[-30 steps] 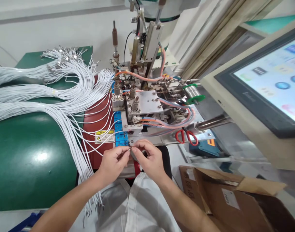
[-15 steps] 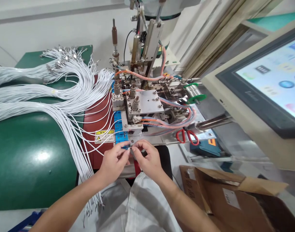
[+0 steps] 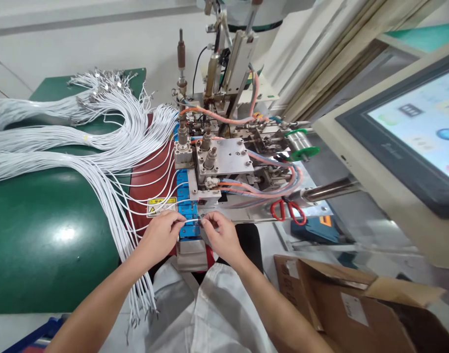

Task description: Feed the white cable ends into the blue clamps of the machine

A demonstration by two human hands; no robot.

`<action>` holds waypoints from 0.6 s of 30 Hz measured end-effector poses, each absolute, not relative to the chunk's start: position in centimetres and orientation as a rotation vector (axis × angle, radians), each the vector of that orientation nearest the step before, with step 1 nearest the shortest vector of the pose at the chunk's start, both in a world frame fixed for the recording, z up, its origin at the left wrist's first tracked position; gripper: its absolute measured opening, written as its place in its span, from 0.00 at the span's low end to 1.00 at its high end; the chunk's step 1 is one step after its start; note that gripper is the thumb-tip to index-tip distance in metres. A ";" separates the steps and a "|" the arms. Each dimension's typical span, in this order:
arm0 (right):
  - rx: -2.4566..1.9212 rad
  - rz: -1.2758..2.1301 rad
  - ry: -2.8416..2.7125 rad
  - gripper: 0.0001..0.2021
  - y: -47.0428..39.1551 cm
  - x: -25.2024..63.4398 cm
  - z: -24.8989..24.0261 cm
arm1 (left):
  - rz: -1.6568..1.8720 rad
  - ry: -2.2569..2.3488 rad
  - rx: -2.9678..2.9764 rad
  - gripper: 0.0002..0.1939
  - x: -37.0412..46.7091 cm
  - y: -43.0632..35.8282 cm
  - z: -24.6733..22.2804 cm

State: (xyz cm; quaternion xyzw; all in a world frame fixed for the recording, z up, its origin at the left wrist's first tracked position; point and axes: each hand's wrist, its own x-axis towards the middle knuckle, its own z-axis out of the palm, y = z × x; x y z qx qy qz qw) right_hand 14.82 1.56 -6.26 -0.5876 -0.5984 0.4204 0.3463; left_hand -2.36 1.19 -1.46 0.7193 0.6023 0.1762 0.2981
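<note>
A white cable (image 3: 191,221) stretches between my hands, just above the blue clamp blocks (image 3: 188,232) at the front of the machine. My left hand (image 3: 163,234) pinches it on the left, thumb and fingers closed. At the cable's tip, the fingers of my right hand (image 3: 220,236) are pressed together; the tip itself is mostly hidden. Several other white cables lead into the blue blocks farther back. They come from a big bundle of white cables (image 3: 95,184) draped over the left side.
The machine's metal plate (image 3: 226,158) and cylinders stand beyond my hands. Red-handled scissors (image 3: 288,212) and a solder wire spool (image 3: 297,144) are at right. A touchscreen (image 3: 411,127) overhangs the right side, above a cardboard box (image 3: 334,299). A green mat (image 3: 51,245) covers the left table.
My left hand has shifted left along the cable, so more of the cable and the blue blocks show between my hands. The view has moved slightly.
</note>
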 end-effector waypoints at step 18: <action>-1.448 0.847 -1.792 0.16 2.7 14.2 -7.2 | 0.468 1.586 2.051 0.08 -2.2 1.6 -2.1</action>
